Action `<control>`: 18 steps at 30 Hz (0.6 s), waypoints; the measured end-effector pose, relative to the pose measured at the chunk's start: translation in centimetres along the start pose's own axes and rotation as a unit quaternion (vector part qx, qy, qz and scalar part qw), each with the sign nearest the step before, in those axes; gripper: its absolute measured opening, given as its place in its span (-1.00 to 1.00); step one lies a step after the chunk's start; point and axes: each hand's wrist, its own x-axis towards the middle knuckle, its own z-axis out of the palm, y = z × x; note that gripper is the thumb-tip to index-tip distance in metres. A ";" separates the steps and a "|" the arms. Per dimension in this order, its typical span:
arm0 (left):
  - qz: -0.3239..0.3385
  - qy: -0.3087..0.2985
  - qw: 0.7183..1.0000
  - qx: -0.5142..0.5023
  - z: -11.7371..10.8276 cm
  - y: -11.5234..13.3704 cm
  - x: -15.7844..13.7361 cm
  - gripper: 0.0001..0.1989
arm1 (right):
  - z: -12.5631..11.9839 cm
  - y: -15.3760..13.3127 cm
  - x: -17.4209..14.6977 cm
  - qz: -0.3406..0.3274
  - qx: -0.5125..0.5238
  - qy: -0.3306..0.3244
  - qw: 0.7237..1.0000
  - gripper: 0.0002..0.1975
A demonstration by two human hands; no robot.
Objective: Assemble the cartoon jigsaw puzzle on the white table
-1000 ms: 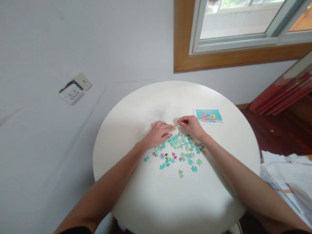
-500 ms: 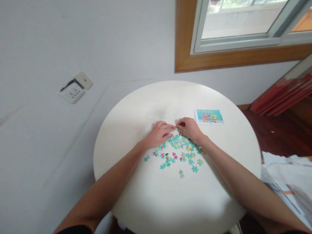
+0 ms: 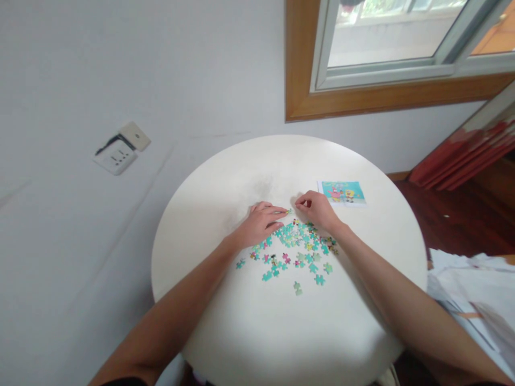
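Observation:
Several small jigsaw puzzle pieces (image 3: 295,236), mostly turquoise with pink, yellow and pale green ones, lie loosely spread on a round white table (image 3: 245,321). My left hand (image 3: 263,221) rests at the far left of the pile with its fingers stretched out. Its fingertips touch a small yellow-green puzzle piece (image 3: 289,211) lying apart from the heap. To the right of that piece, my right hand (image 3: 317,210) is closed in a pinch just above the tabletop. Whatever is between its thumb and forefinger, if anything, is too small to make out.
A printed picture card (image 3: 341,193) with two cartoon figures lies beyond my right hand. Behind the table are a white wall with a socket (image 3: 116,156) and a wood-framed window (image 3: 300,102). Papers (image 3: 475,295) are stacked at the right, below a red curtain (image 3: 450,161).
My right hand has drawn back slightly to the right from the left fingertips, leaving the small yellow-green piece in view. My left hand stays in nearly the same place.

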 end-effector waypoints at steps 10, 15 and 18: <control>-0.013 -0.024 1.000 0.009 -0.1 0.1 0.0 -0.65 | 0.6 -0.9 -0.5 -0.048 -0.031 -0.059 0.997 -0.90; -0.022 -0.027 0.999 0.017 -0.2 0.2 0.0 -0.64 | 0.6 -0.6 -0.5 -0.062 -0.025 -0.068 0.995 -0.91; -0.023 -0.026 0.999 0.011 -0.2 0.2 0.0 -0.64 | 0.5 -0.5 -0.5 -0.065 -0.017 -0.070 0.995 -0.91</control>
